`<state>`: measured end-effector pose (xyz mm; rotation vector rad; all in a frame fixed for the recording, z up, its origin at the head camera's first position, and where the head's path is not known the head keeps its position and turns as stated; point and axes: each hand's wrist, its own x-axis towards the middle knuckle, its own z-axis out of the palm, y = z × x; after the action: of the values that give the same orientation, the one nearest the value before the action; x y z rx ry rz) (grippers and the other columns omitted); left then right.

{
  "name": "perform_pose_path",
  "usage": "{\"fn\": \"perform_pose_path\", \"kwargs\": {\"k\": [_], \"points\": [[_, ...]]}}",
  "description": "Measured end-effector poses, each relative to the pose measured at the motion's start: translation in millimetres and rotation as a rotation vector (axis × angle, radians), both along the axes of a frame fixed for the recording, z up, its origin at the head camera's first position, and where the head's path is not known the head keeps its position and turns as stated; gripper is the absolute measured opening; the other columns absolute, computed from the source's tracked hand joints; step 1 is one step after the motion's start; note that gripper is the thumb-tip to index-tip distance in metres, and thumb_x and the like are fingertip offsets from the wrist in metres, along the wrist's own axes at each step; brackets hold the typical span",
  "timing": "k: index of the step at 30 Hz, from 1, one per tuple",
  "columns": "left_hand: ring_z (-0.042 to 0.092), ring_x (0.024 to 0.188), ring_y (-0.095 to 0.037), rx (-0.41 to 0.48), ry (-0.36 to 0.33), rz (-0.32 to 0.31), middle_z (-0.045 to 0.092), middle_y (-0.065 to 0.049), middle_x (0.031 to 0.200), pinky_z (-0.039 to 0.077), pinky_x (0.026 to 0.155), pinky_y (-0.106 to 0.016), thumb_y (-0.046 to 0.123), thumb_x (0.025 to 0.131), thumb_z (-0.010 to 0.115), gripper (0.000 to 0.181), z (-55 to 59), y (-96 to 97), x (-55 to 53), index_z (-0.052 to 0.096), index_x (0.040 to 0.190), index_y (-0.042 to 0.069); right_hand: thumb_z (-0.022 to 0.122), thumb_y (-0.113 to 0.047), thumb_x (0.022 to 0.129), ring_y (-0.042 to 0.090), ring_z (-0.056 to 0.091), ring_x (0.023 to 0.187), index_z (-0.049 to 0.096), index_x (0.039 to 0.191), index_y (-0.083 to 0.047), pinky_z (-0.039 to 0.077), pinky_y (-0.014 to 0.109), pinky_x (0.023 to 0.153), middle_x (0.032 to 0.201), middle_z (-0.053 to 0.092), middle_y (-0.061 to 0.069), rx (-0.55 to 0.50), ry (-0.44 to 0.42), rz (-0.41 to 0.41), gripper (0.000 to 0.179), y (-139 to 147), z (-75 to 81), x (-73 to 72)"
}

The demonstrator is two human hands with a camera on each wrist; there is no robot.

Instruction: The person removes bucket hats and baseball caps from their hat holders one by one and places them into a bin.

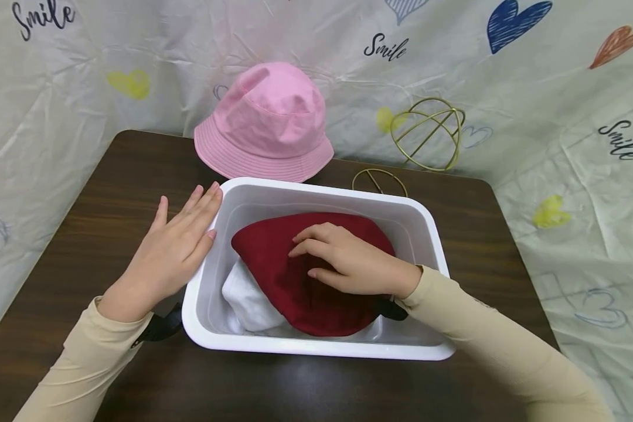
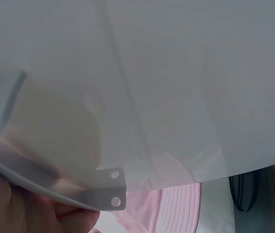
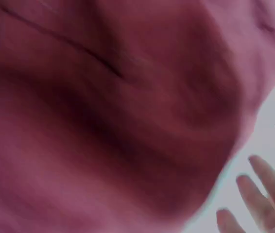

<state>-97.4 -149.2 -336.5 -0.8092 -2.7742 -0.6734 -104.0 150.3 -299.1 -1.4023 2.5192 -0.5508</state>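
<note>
A white plastic tub (image 1: 316, 347) holds a dark red cloth hat (image 1: 274, 240), lying flattened, its exact style not showing. Under its left side a piece of white fabric (image 1: 253, 298) pokes out, mostly covered. My left hand (image 1: 176, 249) rests with straight fingers against the tub's left rim; the left wrist view has its fingers (image 2: 35, 213) beside the rim's handle. Over the middle of the red hat hovers my right hand (image 1: 348, 258), fingers loosely bent and spread. In the right wrist view those fingers (image 3: 254, 194) appear apart from the red fabric.
Behind the tub sits a pink bucket hat (image 1: 274, 117) at the table's back edge. To its right stands a gold wire stand (image 1: 427, 135), its base (image 1: 385, 176) partly hidden by the tub. A printed white cloth (image 1: 506, 105) hangs behind the dark wooden table (image 1: 111, 193).
</note>
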Motion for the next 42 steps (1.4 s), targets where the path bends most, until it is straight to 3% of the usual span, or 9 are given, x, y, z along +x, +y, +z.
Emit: {"fn": "perform_pose_path", "kwargs": {"k": [2,5,12,27,31,35,42], "points": [[0.018,0.142,-0.027,0.002,-0.004,-0.001,0.025,-0.01,0.153,0.001,0.109,-0.061,0.02,0.098,0.045,0.06,0.3,-0.7,0.1,0.02,0.15,0.007,0.068,-0.018,0.086,0.024,0.041,0.126,0.055,0.128,-0.01,0.031,0.041,0.105,0.135,0.047,0.01,0.094,0.071,-0.01,0.044,-4,-5.8,1.4],[0.018,0.142,-0.028,0.012,-0.004,-0.003,0.024,-0.011,0.153,0.0,0.109,-0.061,0.02,0.098,0.045,0.06,-0.1,-1.1,-0.1,0.02,0.15,0.007,0.069,-0.029,0.085,0.031,0.029,0.135,0.044,0.139,-0.01,0.022,0.049,0.109,0.147,0.034,0.015,0.22,0.108,0.013,0.063,-11,-13.7,5.1],[0.018,0.142,-0.029,0.023,0.012,-0.011,0.025,-0.011,0.153,0.002,0.108,-0.062,0.021,0.097,0.046,0.06,-1.5,-0.4,-0.8,0.022,0.15,0.006,0.061,-0.048,0.088,0.03,0.005,0.143,0.019,0.152,-0.015,0.006,0.055,0.111,0.157,0.007,0.013,0.449,0.0,0.047,0.084,-26,-33.8,8.2],[0.019,0.141,-0.028,0.021,0.021,-0.008,0.026,-0.011,0.153,0.001,0.109,-0.061,0.02,0.098,0.044,0.058,-2.0,0.6,0.0,0.023,0.15,0.006,0.048,-0.058,0.09,0.027,-0.007,0.144,0.007,0.153,-0.019,-0.004,0.053,0.111,0.158,-0.005,0.008,0.584,-0.055,0.048,0.085,-41,-65.5,6.1],[0.02,0.141,-0.028,0.025,0.013,-0.003,0.026,-0.01,0.153,0.0,0.108,-0.062,0.021,0.099,0.042,0.056,-3.9,-2.2,1.1,0.023,0.15,0.006,0.051,-0.057,0.089,0.027,-0.003,0.144,0.009,0.153,-0.02,0.001,0.052,0.112,0.158,-0.001,0.008,0.598,-0.065,0.061,0.085,-45,-61.6,2.2],[0.019,0.141,-0.028,0.026,0.008,-0.007,0.026,-0.01,0.153,-0.001,0.108,-0.062,0.021,0.099,0.041,0.056,-6.0,-2.8,1.0,0.023,0.15,0.005,0.059,-0.054,0.086,0.026,0.006,0.144,0.015,0.153,-0.021,0.01,0.051,0.112,0.158,0.009,0.007,0.614,-0.068,0.058,0.086,-45,-47.7,-3.5],[0.019,0.141,-0.029,0.032,0.016,-0.014,0.026,-0.011,0.153,-0.002,0.108,-0.062,0.021,0.099,0.042,0.056,-4.6,-0.5,-0.2,0.023,0.15,0.005,0.072,-0.046,0.079,0.03,0.01,0.143,0.024,0.151,-0.02,0.015,0.053,0.111,0.157,0.014,0.01,0.688,-0.109,-0.053,0.09,-31,-18.7,-11.0]]}}
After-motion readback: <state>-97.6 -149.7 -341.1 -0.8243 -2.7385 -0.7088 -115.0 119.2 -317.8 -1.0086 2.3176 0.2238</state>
